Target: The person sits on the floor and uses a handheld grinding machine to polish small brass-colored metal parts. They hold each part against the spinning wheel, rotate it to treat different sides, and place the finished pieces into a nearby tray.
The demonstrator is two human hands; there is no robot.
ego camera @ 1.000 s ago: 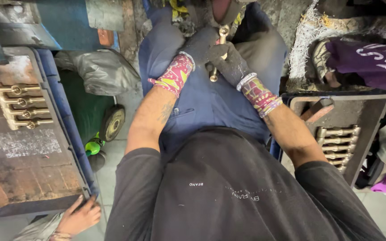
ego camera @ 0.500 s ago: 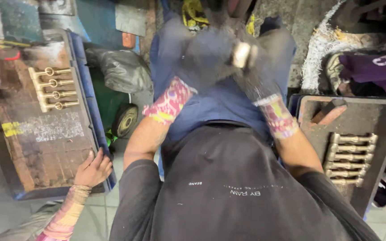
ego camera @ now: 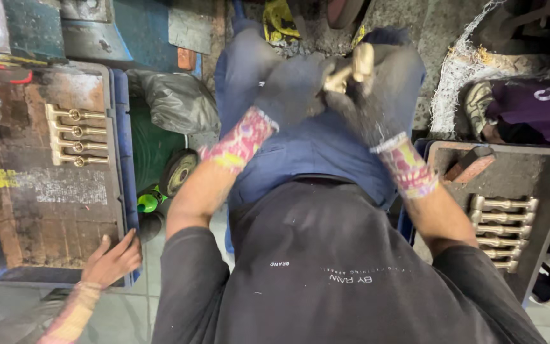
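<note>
A: What takes up most of the view?
B: The person's own lap, in blue trousers and a black shirt, with a flat blue-rimmed tray (ego camera: pixel 119 159) at the left and a dark tray (ego camera: pixel 542 172) at the right.

A: What lies in them?
B: A row of brass fittings (ego camera: pixel 74 136) near the far edge of the left tray, and a row of silvery fittings (ego camera: pixel 503 230) towards the near right corner of the dark tray, with a reddish block (ego camera: pixel 470 164) beyond them.

A: And the hands?
B: Both are gloved and meet above the knees. The left hand (ego camera: pixel 294 89) and the right hand (ego camera: pixel 367 105) have their fingers pinching a small brass part (ego camera: pixel 353 69) between them.

A: Anyone else?
B: Another person's hand (ego camera: pixel 114 260) rests on the left tray's near corner.
</note>
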